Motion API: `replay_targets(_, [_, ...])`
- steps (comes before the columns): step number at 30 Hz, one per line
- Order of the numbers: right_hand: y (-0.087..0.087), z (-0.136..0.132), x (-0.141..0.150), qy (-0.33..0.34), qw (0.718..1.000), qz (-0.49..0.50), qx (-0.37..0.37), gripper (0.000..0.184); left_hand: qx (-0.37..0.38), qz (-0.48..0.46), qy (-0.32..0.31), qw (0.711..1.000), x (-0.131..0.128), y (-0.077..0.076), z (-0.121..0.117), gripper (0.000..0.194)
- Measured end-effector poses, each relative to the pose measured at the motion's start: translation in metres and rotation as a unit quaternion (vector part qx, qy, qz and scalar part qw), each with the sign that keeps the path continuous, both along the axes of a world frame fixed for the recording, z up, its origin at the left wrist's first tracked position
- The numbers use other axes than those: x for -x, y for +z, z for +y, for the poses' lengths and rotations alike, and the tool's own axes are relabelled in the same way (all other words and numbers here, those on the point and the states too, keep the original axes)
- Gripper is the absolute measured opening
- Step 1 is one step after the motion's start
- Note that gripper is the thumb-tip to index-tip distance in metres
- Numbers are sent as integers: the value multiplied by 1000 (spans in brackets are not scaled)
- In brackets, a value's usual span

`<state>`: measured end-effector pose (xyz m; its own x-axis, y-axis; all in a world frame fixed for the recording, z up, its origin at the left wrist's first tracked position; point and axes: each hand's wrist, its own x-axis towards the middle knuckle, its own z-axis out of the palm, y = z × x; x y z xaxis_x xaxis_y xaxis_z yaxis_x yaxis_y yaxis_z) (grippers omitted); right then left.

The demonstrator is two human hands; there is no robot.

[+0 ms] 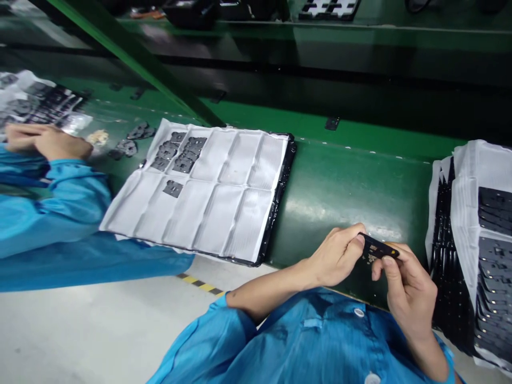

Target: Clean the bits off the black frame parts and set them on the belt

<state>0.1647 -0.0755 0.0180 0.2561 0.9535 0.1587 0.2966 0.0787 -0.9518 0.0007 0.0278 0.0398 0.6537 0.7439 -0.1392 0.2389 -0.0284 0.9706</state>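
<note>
My left hand (335,255) and my right hand (408,288) pinch a small flat black part (376,248) between them, just above the near edge of the green table (344,186). Both hands are closed on it, thumbs and fingertips at its two ends. To the left lies a tray (216,192) lined with white paper, with a few stacks of black parts (182,152) in its far-left pockets and a single part (173,188) below them. At the far right stands a pile of trays (486,240) filled with more black parts.
A co-worker in a blue sleeve (52,208) sits at the left, with hands (44,141) over another tray of parts (38,101). Loose black parts (132,140) lie between the trays. A green diagonal bar (132,53) crosses above. Grey floor (100,330) with a yellow-black strip lies below.
</note>
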Motion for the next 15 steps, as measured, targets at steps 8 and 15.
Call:
replay_targets(8, [4, 4, -1, 28, 999, -35, -16, 23, -10, -14, 11, 1000, 0, -2, 2, 26])
replay_targets(15, [4, 3, -1, 26, 1000, -10, 3, 20, 18, -12, -10, 1000, 4, -3, 2, 25])
